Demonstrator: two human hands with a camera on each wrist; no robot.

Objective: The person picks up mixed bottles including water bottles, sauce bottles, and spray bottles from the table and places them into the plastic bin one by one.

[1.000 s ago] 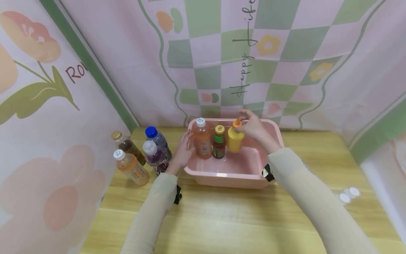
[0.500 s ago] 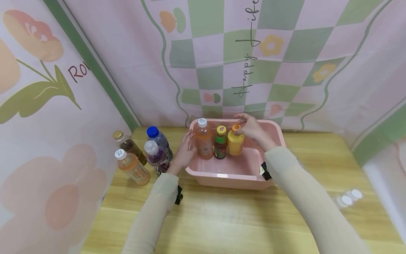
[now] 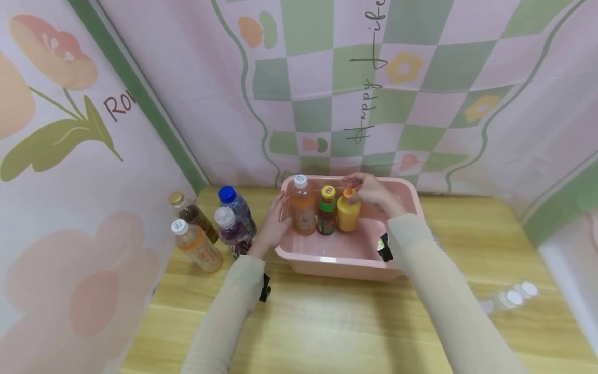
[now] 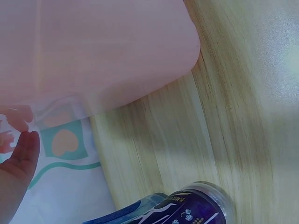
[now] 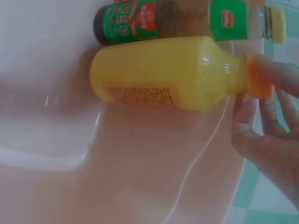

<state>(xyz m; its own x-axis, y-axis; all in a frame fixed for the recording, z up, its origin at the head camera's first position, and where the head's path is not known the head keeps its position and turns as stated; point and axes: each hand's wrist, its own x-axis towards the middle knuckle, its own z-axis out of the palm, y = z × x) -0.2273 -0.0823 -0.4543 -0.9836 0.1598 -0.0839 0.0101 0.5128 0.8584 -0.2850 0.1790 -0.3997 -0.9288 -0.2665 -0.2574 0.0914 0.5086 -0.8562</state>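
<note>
pink tub's (image 3: 374, 262) right half open, three bottles (image 3: 326, 210) crowding its far-left corner, four bottles (image 3: 215, 226) blocking table's left edge

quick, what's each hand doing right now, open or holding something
Left hand: open, fingers resting against the outside of the pink tub, holding nothing.
Right hand: pinching the orange cap of the yellow bottle.

You have the tub (image 3: 355, 259) standing on the table (image 3: 327, 327) toward its back edge, near the middle. Inside the tub, along its back wall, three bottles stand in a row: the tall bottle (image 3: 302, 208) leftmost, the short bottle (image 3: 326, 213) in the middle, the squat bottle (image 3: 348, 212) to the right, touching its neighbour. Left of the tub, at the table's back left corner, four more bottles (image 3: 210, 228) stand clustered. Some small discs (image 3: 514, 297) lie by the table's right edge.
</note>
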